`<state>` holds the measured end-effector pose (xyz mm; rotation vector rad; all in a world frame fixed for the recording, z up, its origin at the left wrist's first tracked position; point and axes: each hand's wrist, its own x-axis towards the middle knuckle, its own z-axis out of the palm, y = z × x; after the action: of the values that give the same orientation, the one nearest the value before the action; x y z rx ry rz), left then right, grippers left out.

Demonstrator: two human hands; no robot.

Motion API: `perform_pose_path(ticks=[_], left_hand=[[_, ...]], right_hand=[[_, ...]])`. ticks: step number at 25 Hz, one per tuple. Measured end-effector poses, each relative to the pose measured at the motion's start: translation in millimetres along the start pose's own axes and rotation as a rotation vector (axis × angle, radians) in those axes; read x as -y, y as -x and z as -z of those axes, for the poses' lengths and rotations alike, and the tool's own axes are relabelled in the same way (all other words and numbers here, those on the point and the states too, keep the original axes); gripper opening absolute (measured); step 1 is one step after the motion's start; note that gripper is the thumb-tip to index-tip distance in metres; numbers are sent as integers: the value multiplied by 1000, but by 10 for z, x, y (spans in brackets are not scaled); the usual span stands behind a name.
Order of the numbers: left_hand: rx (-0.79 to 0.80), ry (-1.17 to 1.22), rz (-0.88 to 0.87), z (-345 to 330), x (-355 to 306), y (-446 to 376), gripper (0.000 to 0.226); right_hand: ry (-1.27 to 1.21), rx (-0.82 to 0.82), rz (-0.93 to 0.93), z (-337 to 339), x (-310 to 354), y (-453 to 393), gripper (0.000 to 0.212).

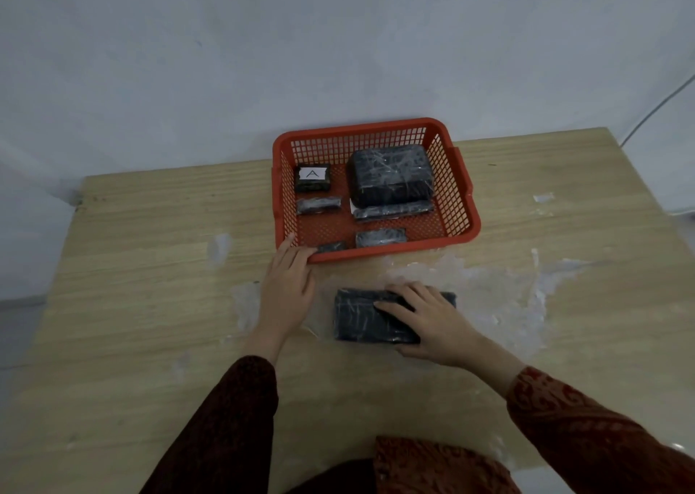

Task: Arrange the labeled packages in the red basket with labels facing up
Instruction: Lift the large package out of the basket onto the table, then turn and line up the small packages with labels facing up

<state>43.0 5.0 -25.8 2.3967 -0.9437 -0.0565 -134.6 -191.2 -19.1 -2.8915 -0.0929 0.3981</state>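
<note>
A red mesh basket [457, 177] stands at the table's far edge. Inside lie several dark film-wrapped packages: a small one with a white label "A" facing up [312, 176], a big block [391, 179], a long flat one [393, 209] in front of it, and smaller ones [319, 205] [380, 237] [331, 247] with no label showing. In front of the basket a dark wrapped package [359, 318] lies flat on the table. My right hand [428, 320] rests on it, fingers over the top and thumb at its near side. My left hand [287, 279] lies flat, fingertips at the basket's front left rim.
The wooden table [150, 267] carries patches of clear film or tape residue [500, 290] around the near package. A pale wall runs close behind the basket. A thin cable [654, 111] hangs at the far right.
</note>
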Motion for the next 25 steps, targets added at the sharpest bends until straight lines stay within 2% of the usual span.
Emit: perform_pose_path(ticks=[3,6,8,10,12,14,17,21,25], left_hand=[[24,36,16,15,-7,-8,30],[57,72,29,36,-11,-12,30],[37,237,71,100,-37,-63,29],[-69,394,133,195,-69,-173,28],[-192,392,215,259,-89,-316,27],[-240,307,335,282,-114,-458,26],[-226,202,416,302,-140,-590,24],[-193,288,440,333,-164,-546,22],[-314,190,357,335,-56,-755,21]], right_hand=[[-27,62,-32,-131,-63,-32,71],[-17,42,7,-43,-51,-97,66],[-56,-57,41,175,-15,-213,57],[-177,-225,65,443,10,-468,39],[-284,-371,70,704,31,-834,25],[-313,-411,44,889,39,-1246,23],[-257,-300,-3,924,-36,-1809,26],[-36,-101,-12,750,-198,-2244,35],[-41,-91,2,655,-298,-2414,35]])
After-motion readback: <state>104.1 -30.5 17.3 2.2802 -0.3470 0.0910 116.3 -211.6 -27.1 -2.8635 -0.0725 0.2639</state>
